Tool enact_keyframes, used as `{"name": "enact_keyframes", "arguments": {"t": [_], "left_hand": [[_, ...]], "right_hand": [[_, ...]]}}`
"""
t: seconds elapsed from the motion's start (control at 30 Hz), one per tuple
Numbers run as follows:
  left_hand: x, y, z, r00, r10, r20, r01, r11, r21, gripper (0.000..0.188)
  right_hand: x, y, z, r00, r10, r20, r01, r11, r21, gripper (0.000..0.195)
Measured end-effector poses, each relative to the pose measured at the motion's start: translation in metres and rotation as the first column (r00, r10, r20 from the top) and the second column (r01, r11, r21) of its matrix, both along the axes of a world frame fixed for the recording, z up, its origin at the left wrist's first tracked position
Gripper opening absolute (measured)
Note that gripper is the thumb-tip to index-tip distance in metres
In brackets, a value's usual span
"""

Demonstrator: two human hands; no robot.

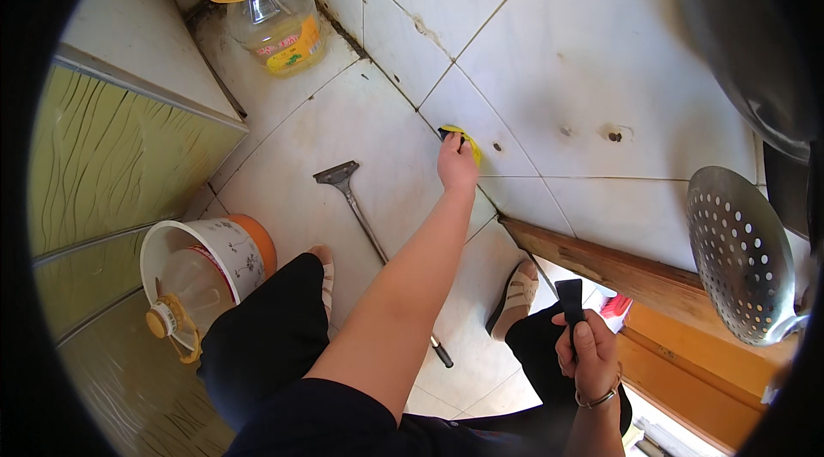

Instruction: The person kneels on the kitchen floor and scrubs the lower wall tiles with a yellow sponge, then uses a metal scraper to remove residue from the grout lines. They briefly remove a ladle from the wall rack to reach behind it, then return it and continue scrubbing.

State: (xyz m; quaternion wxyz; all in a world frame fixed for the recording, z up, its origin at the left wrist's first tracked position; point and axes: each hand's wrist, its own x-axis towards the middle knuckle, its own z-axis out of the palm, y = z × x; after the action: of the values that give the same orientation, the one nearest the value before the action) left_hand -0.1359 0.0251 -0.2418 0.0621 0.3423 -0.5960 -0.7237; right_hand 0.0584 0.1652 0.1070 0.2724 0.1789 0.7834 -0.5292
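My left hand (458,161) reaches out to the base of the tiled wall. Its fingers hold a yellow cloth or pad (475,147) with a dark part against the tiles, near the joint with the floor. A small black scraper (569,296) with a flat, wide end points up from my right hand (592,347), clear of the wall, above my right knee. Between my feet a long-handled floor scraper (360,209) lies on the floor tiles, its metal head to the far left. My left forearm hides the middle of its handle.
A plastic jug of yellowish oil (277,26) stands in the far corner. By my left knee is a white patterned bucket (222,251) holding another jug (187,277), beside green cabinet doors (116,161). A perforated skimmer (740,257) hangs at right, above a wooden frame (599,257).
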Motion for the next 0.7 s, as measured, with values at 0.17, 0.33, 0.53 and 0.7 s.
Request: {"name": "enact_keyframes", "arguments": {"t": [0.17, 0.33, 0.53, 0.7], "left_hand": [[0.02, 0.028, 0.053, 0.991, 0.002, -0.131, 0.001, 1.0, 0.026, 0.04], [0.025, 0.028, 0.087, 0.984, -0.02, -0.175, -0.001, 0.993, -0.114, 0.039], [0.004, -0.002, -0.016, 0.996, -0.084, 0.009, 0.085, 0.984, -0.154, 0.039], [0.014, 0.015, 0.022, 0.994, -0.09, -0.061, 0.084, 0.991, -0.102, 0.037]], "right_hand": [[0.002, 0.0, 0.004, 1.0, -0.021, -0.004, 0.021, 0.999, 0.033, 0.039], [0.004, 0.005, 0.0, 0.999, -0.026, -0.02, 0.026, 0.999, 0.03, 0.04], [-0.001, -0.005, 0.003, 1.0, 0.015, -0.006, -0.015, 1.0, 0.014, 0.04], [-0.002, -0.003, 0.004, 1.0, -0.001, -0.015, 0.001, 1.0, 0.028, 0.04]]}}
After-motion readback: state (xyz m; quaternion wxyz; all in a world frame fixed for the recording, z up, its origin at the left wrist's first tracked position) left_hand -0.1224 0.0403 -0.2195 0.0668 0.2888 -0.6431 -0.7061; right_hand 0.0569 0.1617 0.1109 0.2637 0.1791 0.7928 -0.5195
